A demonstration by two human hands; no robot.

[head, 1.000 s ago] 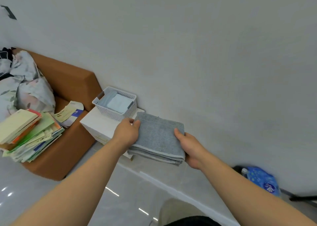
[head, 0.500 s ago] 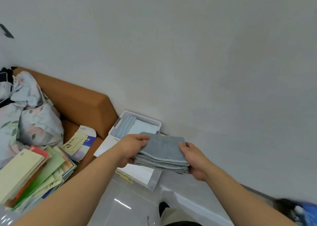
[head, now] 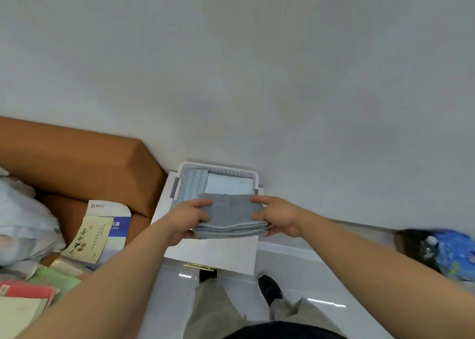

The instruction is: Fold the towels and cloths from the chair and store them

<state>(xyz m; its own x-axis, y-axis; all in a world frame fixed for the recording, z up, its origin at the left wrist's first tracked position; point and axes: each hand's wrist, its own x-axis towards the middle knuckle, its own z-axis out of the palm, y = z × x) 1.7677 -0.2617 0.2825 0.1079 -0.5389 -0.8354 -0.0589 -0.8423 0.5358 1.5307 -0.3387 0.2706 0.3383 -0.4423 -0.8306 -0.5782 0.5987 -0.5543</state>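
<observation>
Shoe: a dark shoe (head: pixel 268 288) is standing on the glossy floor at 6 o'clock in the frame, beside khaki trouser legs.
Left hand: the left hand (head: pixel 185 218) is gripping the towel's left edge, with the thumb lying on top and the fingers curling underneath.
Right hand: the right hand (head: pixel 279 218) is pinching the right edge, with one digit lying along the top and the others curling beneath.
Towel: the towel (head: pixel 227 215) is grey terry, folded into a thick rectangle, its layered hems facing the person. It is being held level over the cabinet and is overlapping the basket's near rim. I cannot tell if it is touching either one.
Cabinet: a white cabinet (head: pixel 213 251) is standing against the wall, at 12 o'clock from the shoe.
Basket: a white perforated basket (head: pixel 218 167) is sitting on the cabinet, at 12 o'clock from the towel.
Cloths: a blue-striped cloth (head: pixel 192 184) and a white cloth (head: pixel 228 184) are lying side by side in the basket, the striped one on the left.
Chair: a brown chair (head: pixel 77 164) is standing at 9 o'clock from the basket, carrying papers (head: pixel 108 223).
Bag: a blurred blue bag (head: pixel 452 254) is lying at 3 o'clock.
</observation>
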